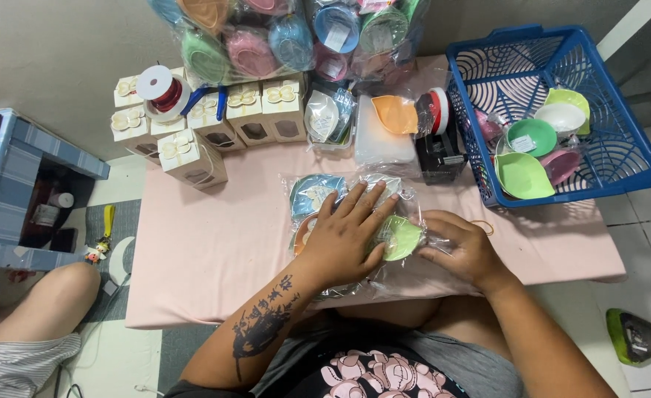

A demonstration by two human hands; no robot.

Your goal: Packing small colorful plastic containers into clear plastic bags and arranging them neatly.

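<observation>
both hands sit nearest the lens, low at about six o'clock, over a pink-covered table [215, 258]. left hand [347, 236] lies flat and spread, fingers straight, pressing down on a clear plastic bag [355, 188] of small leaf-shaped dishes at the centre. right hand [464, 247], at about four o'clock from it, is curled, fingertips pinching the bag's edge beside a light green dish [401, 237] inside.

judging by how things lie, the work looks partway: a big bundle of bagged dishes [289, 37] is stacked at twelve o'clock, while loose dishes still wait in the blue basket [635, 158] at two o'clock. small white gift boxes [193, 158] stand at ten o'clock, with a tape dispenser [440, 144] near one o'clock.
</observation>
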